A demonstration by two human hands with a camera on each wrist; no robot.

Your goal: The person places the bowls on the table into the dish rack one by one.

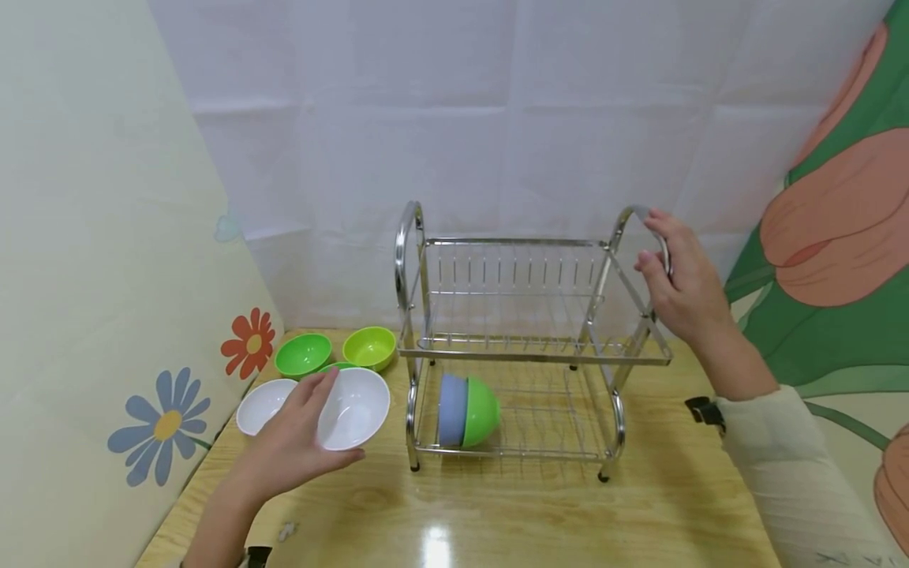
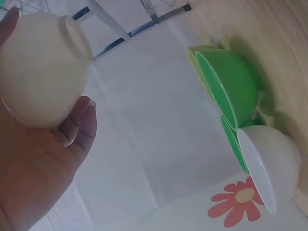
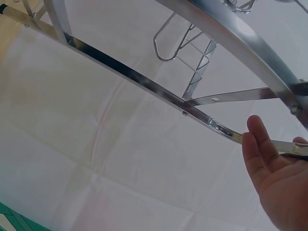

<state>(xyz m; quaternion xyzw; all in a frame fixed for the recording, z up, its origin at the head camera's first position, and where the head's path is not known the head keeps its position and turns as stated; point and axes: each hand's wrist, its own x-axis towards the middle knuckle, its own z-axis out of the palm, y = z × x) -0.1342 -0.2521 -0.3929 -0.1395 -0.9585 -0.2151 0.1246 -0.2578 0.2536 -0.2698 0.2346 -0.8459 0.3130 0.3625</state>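
Observation:
My left hand (image 1: 291,446) holds a white bowl (image 1: 357,410) by its side, thumb and fingers spread around it. In the left wrist view the same bowl (image 2: 43,72) appears tilted, its foot ring facing outward. On the right, my right hand (image 3: 284,180) grips the curved end rail of a two-tier metal dish rack (image 1: 533,358), fingers hooked over the tube. A blue bowl (image 1: 452,410) and a green bowl (image 1: 483,412) stand on edge, nested together, at the left end of the rack's lower tier.
Left of the rack, a second white bowl (image 1: 259,406), a green bowl (image 1: 304,355) and a yellow-green bowl (image 1: 371,349) sit on the wooden table (image 1: 511,513). Another green bowl (image 1: 341,367) is mostly hidden behind the held one. A white cloth (image 1: 454,118) hangs behind the rack.

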